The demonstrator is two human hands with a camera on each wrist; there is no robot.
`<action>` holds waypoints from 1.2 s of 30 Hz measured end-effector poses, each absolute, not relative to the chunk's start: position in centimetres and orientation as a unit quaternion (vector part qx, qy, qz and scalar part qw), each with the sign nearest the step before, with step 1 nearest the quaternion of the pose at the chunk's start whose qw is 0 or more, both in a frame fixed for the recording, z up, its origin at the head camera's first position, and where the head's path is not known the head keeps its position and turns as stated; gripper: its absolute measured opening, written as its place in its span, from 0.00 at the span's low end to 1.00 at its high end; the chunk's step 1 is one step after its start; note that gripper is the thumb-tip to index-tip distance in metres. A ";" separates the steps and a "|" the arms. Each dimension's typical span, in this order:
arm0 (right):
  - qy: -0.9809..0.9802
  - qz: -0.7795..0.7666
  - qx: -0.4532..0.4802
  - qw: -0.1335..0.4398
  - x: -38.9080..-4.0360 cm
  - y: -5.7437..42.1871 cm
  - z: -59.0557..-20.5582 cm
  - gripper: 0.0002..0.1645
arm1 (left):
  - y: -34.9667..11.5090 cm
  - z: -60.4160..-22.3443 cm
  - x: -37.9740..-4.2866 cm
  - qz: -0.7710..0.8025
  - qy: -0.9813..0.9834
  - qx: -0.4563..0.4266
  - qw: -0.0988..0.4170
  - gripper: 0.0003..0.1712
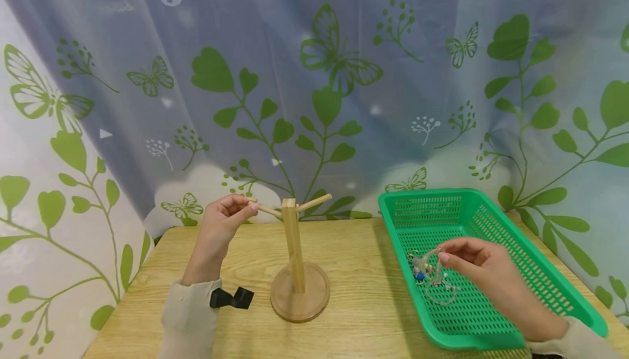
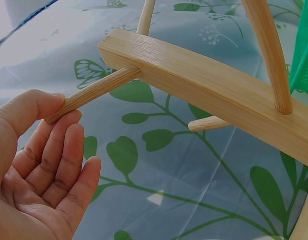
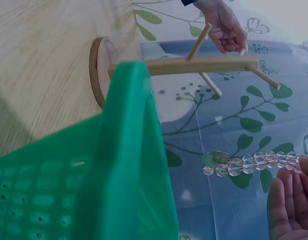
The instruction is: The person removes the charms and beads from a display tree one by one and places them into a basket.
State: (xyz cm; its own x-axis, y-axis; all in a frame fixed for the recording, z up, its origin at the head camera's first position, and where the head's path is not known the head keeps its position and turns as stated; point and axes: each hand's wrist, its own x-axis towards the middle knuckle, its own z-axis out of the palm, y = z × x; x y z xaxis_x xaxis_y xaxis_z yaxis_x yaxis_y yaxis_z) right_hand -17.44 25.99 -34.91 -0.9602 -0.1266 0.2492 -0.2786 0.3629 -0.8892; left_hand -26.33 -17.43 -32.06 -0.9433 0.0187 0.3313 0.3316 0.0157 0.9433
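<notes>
A wooden stand with pegs [image 1: 294, 244] rises from a round base [image 1: 301, 311] on the table. My left hand [image 1: 221, 225] pinches the tip of one upper peg [image 2: 96, 92] between thumb and index finger, the other fingers loosely bent. Over the green basket [image 1: 472, 342], my right hand [image 1: 496, 277] pinches a bracelet of clear round beads [image 3: 253, 163] at one end. A small greenish textured charm [image 3: 214, 159] shows at the bracelet's far end. Below the right hand, more beaded jewellery [image 1: 440, 298], with a blue bead [image 1: 420, 276], lies by the basket's left wall.
The basket, with slotted walls, fills the right side of the wood-grain table [image 1: 236, 271], to the right of the stand. Behind the table hangs a curtain [image 1: 275, 37] printed with leaves and butterflies. A black strap piece [image 1: 232, 297] sticks out from the left sleeve.
</notes>
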 end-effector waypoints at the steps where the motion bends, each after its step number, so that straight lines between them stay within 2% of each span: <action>1: -0.822 0.552 0.124 0.069 -17.6 26.2 -34.9 0.15 | -17.4 -32.1 -26.3 -0.691 -0.703 -0.125 0.113 0.07; 8: -0.818 0.558 0.115 0.075 -18.7 28.0 -35.1 0.13 | -17.4 -32.1 -26.2 -0.692 -0.702 -0.128 0.113 0.06; 17: -0.810 0.577 0.095 0.047 -20.2 30.2 -35.4 0.11 | -17.3 -32.2 -26.4 -0.697 -0.696 -0.130 0.113 0.08; 24: -0.792 0.600 0.102 0.060 -21.6 31.4 -35.6 0.10 | -17.2 -32.1 -26.5 -0.696 -0.697 -0.130 0.113 0.07; 36: -0.853 0.512 0.068 0.080 -24.0 32.4 -35.8 0.23 | -17.3 -32.1 -26.4 -0.692 -0.702 -0.124 0.116 0.09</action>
State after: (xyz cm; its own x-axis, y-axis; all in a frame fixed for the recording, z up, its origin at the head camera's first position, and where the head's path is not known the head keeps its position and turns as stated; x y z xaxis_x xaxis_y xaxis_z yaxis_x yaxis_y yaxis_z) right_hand -23.97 32.42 -35.78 -0.9779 -0.0337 0.2064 -0.1980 0.4670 -0.8618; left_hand -26.45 -17.29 -32.14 -0.9424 0.0133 0.3342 0.3344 0.0118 0.9424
